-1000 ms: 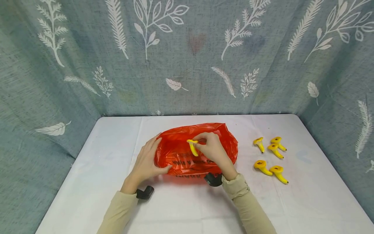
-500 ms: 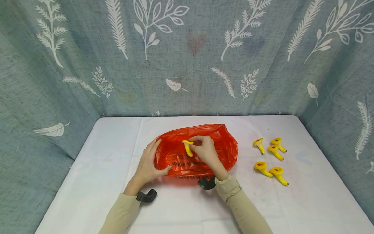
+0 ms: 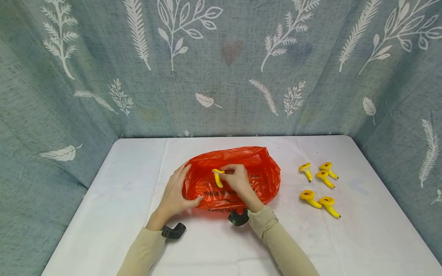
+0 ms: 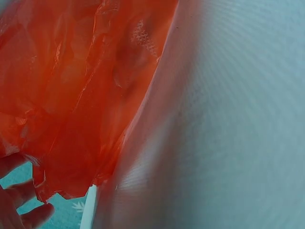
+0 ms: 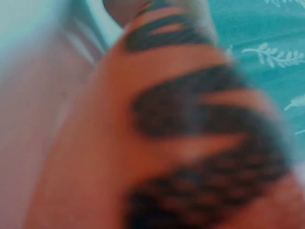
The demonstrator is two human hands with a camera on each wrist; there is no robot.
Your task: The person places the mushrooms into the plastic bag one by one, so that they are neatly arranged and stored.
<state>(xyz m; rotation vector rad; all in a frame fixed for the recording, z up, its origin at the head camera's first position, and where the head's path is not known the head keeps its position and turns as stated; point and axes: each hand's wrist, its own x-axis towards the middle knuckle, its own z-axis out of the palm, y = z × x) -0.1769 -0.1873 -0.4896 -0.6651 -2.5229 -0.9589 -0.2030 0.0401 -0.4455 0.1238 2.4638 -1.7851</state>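
A red plastic bag (image 3: 235, 154) with dark lettering lies with its mouth wide open in the middle of the table. My left hand (image 3: 173, 191) holds its left end, thumb along the front and fingers round the back. In the left wrist view those fingers (image 4: 35, 217) show at the edge of the bag (image 4: 66, 100). Inside the mouth, my right hand (image 3: 238, 180) pinches a yellow funnel-shaped mushroom (image 3: 218, 179), cap up and stem hanging down. The right wrist view is mostly blurred red bag (image 5: 86, 157) and dark print, and the pinching fingertips are hidden there.
Several like yellow mushrooms (image 3: 323, 174) lie on the white table (image 3: 362, 230) to the right of the bag, some touching each other. A grey-green curtain (image 3: 221, 88) with white leaf prints stands behind and along both sides of the table.
My right hand has moved left and slightly nearer within the bag's mouth, carrying the mushroom along. My left hand stays at the bag's left end.
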